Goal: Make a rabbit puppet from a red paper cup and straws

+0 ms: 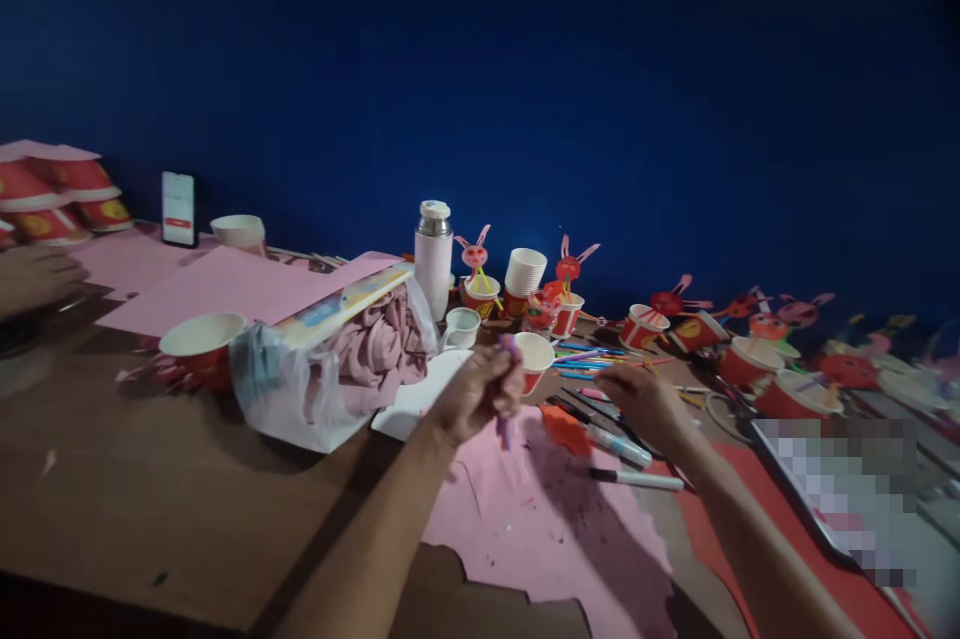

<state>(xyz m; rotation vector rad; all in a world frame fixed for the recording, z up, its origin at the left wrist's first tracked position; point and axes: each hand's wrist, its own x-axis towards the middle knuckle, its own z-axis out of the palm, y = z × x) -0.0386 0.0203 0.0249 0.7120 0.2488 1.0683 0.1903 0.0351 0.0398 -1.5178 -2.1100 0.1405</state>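
Note:
My left hand is closed around thin purple straws, which stick out above and below the fingers over a cut pink paper sheet. Just behind it stands a red-and-white paper cup. My right hand hovers to the right, its fingers curled together near a spread of coloured straws. Whatever those fingertips hold, if anything, is too blurred to make out. Between the hands lie an orange paper piece, a clear-barrelled marker and a white marker.
A plastic bag with pink cloth, a white thermos and a white mug stand left of centre. Paper cups with rabbit figures line the back. A phone stands upright; another person's hand is at far left.

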